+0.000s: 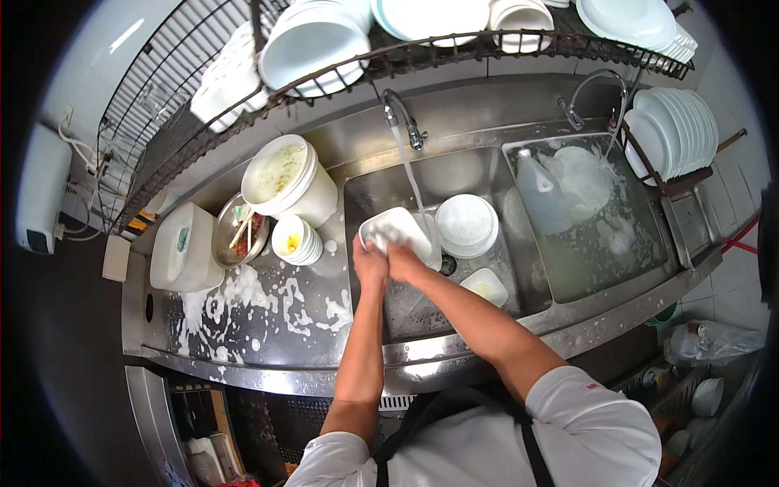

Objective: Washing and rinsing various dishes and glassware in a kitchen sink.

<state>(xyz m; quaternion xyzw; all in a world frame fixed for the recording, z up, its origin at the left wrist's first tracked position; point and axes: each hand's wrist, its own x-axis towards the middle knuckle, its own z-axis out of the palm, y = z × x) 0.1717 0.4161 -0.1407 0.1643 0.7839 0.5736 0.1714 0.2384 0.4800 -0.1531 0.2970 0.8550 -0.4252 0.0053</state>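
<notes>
My left hand [369,268] grips the near left edge of a white square dish [401,222], tilted over the left sink basin [420,310]. My right hand [403,260] reaches into that dish. Its fingers are blurred among pale suds, so whether they hold a scrubber is unclear. Water runs from the tap [398,109] past the dish's right side. Another white container, partly hidden, stands beneath the dish. To its right sits a stack of round white dishes [467,222]. A small white square bowl [485,287] lies nearer to me.
Left on the foamy steel counter [268,347] stand a white bucket [280,173] of cloudy liquid, stacked cups [298,243], a metal bowl [226,213] of scraps and a plastic tub [185,255]. The right basin [584,268] holds soaking dishes. A wire rack [243,109] overhangs the back.
</notes>
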